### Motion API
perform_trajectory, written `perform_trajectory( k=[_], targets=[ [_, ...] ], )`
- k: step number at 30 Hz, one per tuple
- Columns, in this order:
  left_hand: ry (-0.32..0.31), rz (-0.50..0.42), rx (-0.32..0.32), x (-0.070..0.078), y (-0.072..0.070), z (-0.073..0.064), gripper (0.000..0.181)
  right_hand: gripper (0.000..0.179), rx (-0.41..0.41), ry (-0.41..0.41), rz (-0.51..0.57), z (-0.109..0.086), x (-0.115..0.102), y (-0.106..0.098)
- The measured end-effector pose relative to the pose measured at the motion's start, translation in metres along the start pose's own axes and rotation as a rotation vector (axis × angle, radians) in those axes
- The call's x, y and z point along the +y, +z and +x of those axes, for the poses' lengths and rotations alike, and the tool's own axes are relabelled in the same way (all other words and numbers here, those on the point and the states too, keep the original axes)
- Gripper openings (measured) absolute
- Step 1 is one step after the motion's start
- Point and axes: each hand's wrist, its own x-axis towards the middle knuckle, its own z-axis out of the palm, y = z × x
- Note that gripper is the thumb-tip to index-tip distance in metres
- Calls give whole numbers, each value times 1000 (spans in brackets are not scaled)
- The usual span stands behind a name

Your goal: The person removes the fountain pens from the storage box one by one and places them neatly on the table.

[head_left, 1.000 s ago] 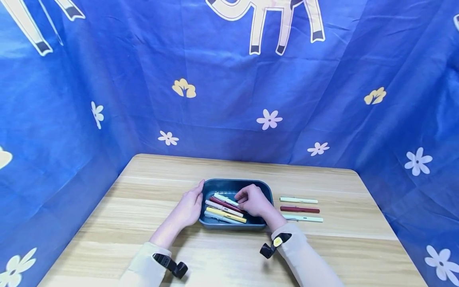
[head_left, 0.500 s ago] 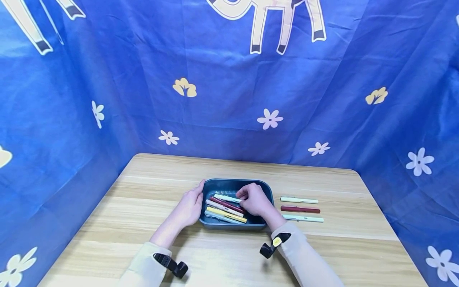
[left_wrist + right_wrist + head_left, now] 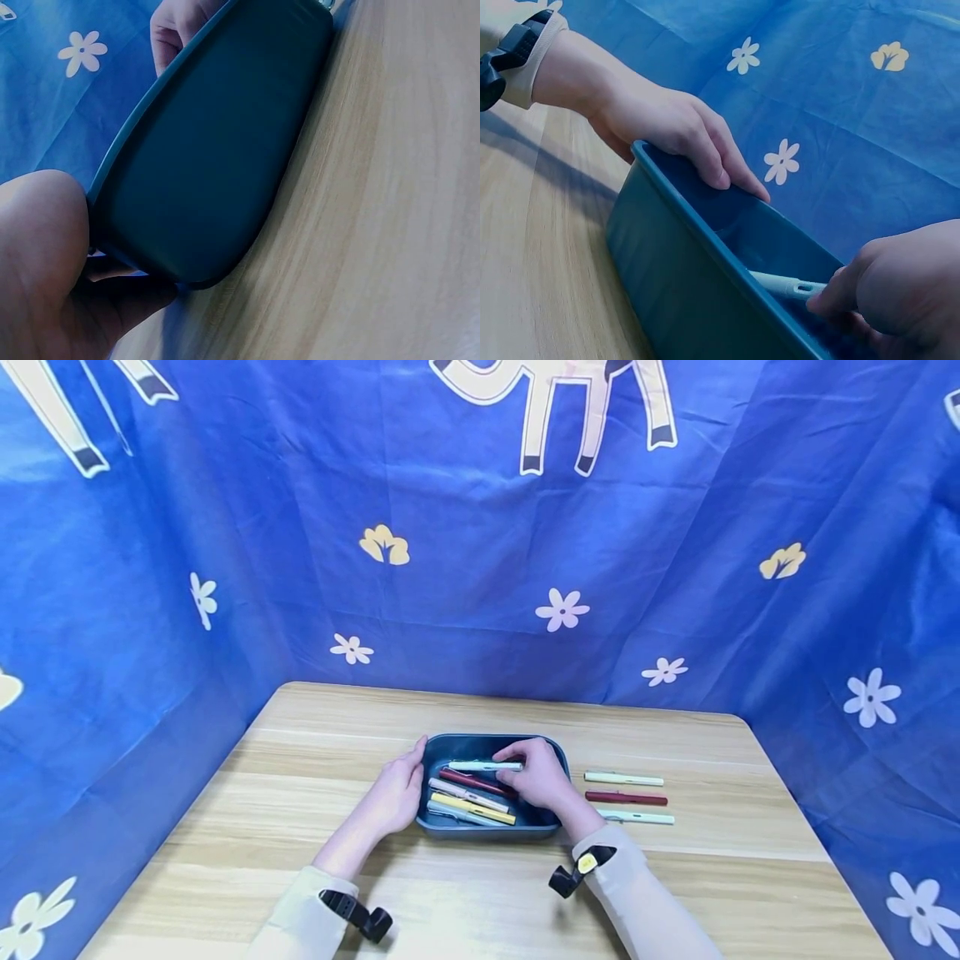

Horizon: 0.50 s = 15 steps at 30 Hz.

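A dark teal plastic bin stands on the wooden table. My left hand grips its left end, with digits over the rim and others against the outer wall. My right hand reaches into the bin and pinches a pale mint pen near its right end. In the right wrist view, the pen shows between thumb and fingers. Below it in the bin lie a dark red pen, a pale lilac pen, a yellow pen and a grey-blue pen.
Right of the bin, a pale green pen, a dark red pen and a mint pen lie in parallel on the table. A blue printed curtain hangs behind and on both sides.
The pale mint pen has lifted and turned from slanting to nearly level in my right hand, which has moved slightly up and back. My left hand stays on the bin.
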Motion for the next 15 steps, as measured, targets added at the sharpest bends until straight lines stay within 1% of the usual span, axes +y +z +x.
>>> perform_trajectory(
  k=[4, 11, 15],
  targets=[
    [-4, -3, -4, 0, -1, 0, 52, 16, 40, -4, 12, 0, -2, -2],
    [-7, 0, -8, 0, -1, 0, 52, 14, 84, 18, 149, -1, -7, -8],
    [-1, 1, -7, 0, -1, 0, 52, 17, 90, 22, 169, -3, -7, -13]
  ],
)
